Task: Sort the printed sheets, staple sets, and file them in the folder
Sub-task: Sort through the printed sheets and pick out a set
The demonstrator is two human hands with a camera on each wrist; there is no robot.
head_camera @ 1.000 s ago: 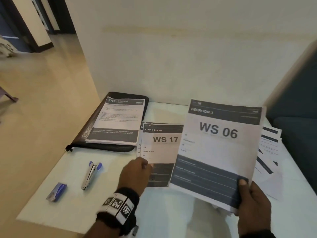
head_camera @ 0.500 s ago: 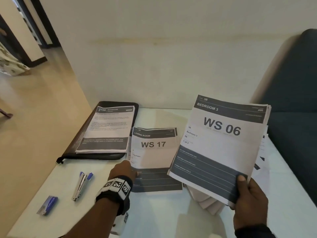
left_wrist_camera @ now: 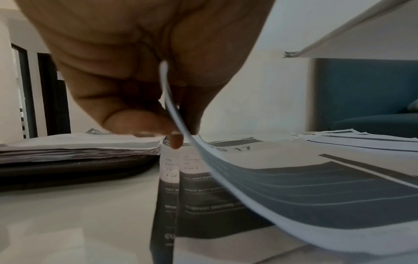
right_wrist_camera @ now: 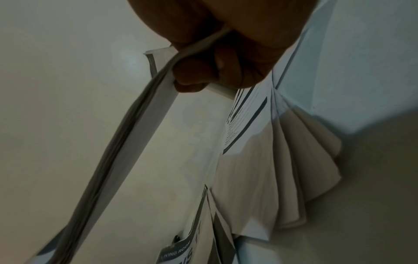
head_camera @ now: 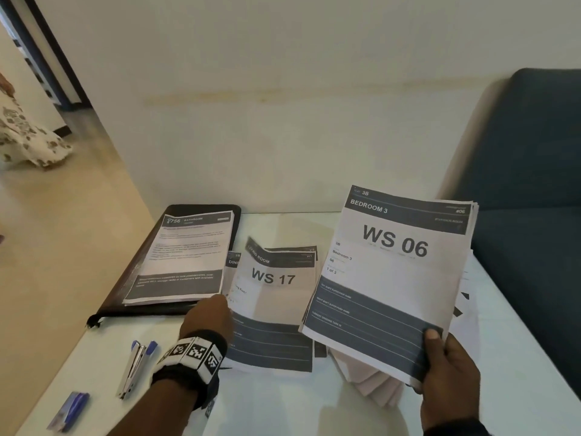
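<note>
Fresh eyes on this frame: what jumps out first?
The bold "WS 06" Bedroom 3 sheet stack, held up at right by the right hand, dominates. Next is the curling "WS 17" Living Room sheet at centre on the white table, its left edge pinched and lifted by the left hand. At left, a dark zip folder carries a Bathroom sheet pile.

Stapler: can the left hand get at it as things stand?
Probably yes, once it frees up. The stapler lies uncovered on the table just left of the left hand, but that hand is pinching the WS 17 sheet.
</note>
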